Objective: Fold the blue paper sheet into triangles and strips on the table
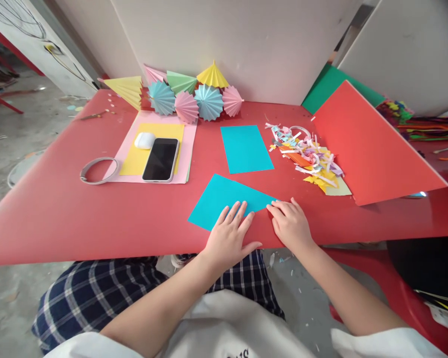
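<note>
Two bare hands are working at a sheet of paper; clock positions are being read from that sheet, twelve o'clock pointing away from the wearer. The flat, sharp-cornered sheet of turquoise-blue paper [213, 199] is lying by the near edge of the smooth red table [78, 214]. The left hand [229, 231] is resting palm down over its six o'clock side, its fingers lying slightly apart and the thumb stretching towards three o'clock. The right hand [291, 223] is curling its fingers at the tapering three o'clock corner; whether they are pinching or only pressing cannot be told. A four-sided second turquoise-blue sheet [247, 149] is lying between twelve and one o'clock, and a loose heap of multicoloured paper shreds [308, 156] at two. At ten, a black-screened smartphone [161, 159] is resting partly on a rectangular yellow paper sheet [131, 163]. Handling: the near sheet is probably behaving as light, flexible stock, creasing readily and sliding easily; its corners and free edges are offering the best hold, with a flat palm steadying it.
</note>
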`<state>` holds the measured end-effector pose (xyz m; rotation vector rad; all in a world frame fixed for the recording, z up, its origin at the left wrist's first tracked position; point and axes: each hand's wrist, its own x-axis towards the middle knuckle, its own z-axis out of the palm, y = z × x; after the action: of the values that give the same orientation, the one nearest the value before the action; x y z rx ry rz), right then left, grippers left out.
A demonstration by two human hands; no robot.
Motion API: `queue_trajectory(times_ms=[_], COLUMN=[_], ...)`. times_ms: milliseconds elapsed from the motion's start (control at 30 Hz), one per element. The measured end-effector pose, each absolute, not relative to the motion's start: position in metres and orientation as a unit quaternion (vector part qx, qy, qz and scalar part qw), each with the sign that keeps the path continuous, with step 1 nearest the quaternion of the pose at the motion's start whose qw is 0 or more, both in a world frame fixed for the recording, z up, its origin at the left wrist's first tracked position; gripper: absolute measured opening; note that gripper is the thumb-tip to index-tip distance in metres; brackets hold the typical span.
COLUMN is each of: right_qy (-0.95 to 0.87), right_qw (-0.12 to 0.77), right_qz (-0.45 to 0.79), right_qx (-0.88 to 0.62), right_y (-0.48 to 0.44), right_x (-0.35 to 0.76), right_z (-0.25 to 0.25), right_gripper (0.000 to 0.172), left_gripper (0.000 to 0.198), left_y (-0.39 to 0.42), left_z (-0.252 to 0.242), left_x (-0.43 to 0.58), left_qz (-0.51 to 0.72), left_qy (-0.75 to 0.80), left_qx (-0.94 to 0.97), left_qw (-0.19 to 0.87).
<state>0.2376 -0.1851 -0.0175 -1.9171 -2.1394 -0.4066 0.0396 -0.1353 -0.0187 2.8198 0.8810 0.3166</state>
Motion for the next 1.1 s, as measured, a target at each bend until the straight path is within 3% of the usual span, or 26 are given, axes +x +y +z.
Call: queue_trajectory(times_ms=[700,1000,1100], right_qy=[-0.726,-0.724,-0.730], right_qw=[0.142,0.133,0.138], right_qz=[-0.118,-0.127,-0.113], right_qx=[-0.662,-0.665,-0.659], right_y=[-0.187,-0.187,-0.189], right_x=[0.242,0.238,0.217], right_z=[-0.025,-0.020,-0.012], right_gripper=[0.029,0.028,0.030], left_gripper=[0.058,0.050,0.056], left_y=[-0.163,-0.155,-0.151], left_z=[-0.016,0.005,0.005], left_x=[-0.046,-0.039,-0.013], left_qz=[0.064,0.111,0.122], left_qy=[0.347,0.375,0.343], left_qx=[0.936,0.920,0.931], left_qw=[-0.023,0.024,0.027])
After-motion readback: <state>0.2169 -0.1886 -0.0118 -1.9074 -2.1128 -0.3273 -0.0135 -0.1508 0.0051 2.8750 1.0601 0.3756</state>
